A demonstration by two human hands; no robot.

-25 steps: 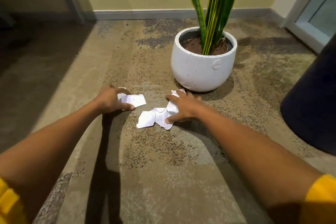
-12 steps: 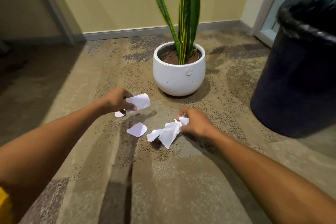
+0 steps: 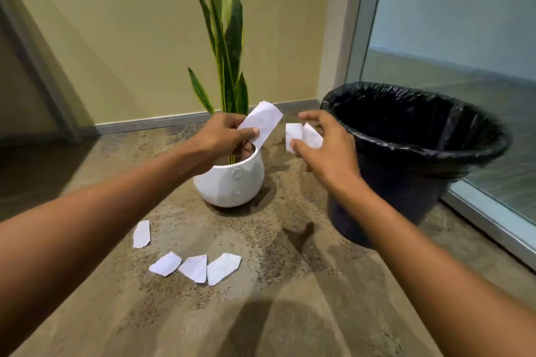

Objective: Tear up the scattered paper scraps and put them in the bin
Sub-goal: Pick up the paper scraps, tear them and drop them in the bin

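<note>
The left hand [image 3: 223, 132] is pinching a long paper strip [image 3: 262, 122] while the right hand [image 3: 324, 145] is pinching a folded scrap [image 3: 303, 135] near the bin [image 3: 420, 136], four scraps [image 3: 195, 266] lying on the near floor.

My left hand [image 3: 223, 133] covers the lower end of the long paper strip [image 3: 262, 124] and blocks the near rim of the white plant pot [image 3: 232, 182], so I see nothing of the soil. The plant's leaves [image 3: 229, 38] run out through the top edge of the frame. My right hand [image 3: 324, 142] hides part of the folded scrap [image 3: 303, 136] in its grip and part of the bin [image 3: 420, 130] wall behind it. The bin's inside is too dark to read. Both my forearms are cut off at the lower corners. Any marks on the floor scraps [image 3: 197, 266] are too small to tell.
</note>
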